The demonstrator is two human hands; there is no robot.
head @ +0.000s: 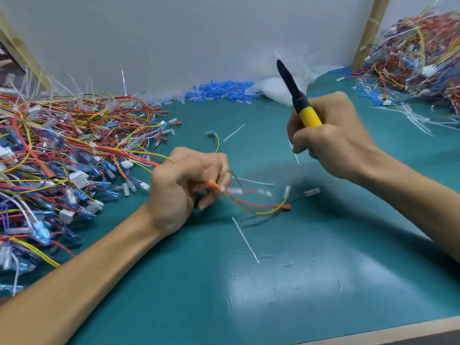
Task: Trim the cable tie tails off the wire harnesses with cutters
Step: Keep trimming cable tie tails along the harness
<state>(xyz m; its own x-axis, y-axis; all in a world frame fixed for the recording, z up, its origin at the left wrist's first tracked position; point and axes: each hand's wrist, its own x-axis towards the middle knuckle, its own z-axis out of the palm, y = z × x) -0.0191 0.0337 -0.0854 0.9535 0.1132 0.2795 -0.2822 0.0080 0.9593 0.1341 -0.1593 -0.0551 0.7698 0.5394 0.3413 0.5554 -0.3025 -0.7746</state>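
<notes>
My left hand [184,185] pinches a small wire harness [251,202] of red and yellow wires; its blurred ends trail to the right over the green mat [273,282]. My right hand [331,143] grips the cutters [298,100] by the yellow and black handle, which points up and to the left, above and right of the harness. The cutter jaws are hidden in my fist. A white cable tie tail [295,155] shows just below my right hand. A large heap of harnesses [62,160] lies on the left.
A second heap of harnesses [418,53] sits at the far right by a wooden post [368,33]. Blue sleeves [221,92] and a white plastic bag [281,88] lie along the grey back wall. Cut tie tails [245,240] are scattered on the mat. The wooden table edge [398,331] runs along the front.
</notes>
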